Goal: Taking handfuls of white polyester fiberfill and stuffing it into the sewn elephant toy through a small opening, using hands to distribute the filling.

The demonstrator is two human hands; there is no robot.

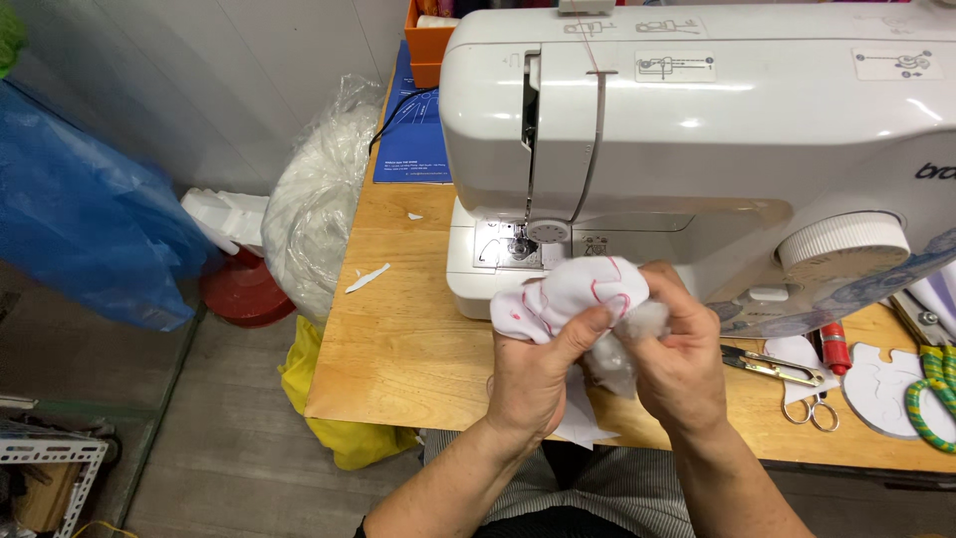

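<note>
Your left hand [533, 384] and right hand [677, 364] both clamp the white fabric piece [578, 294] in a tight grip, just above the desk [398, 349].

Fluffy stuffing [622, 344] bulges between your pinching fingers; squeeze harder and it may pop out, or the pink-marked seam could split. The snips [772, 367] lie near your right wrist, so an elbow swing might knock them.
</note>
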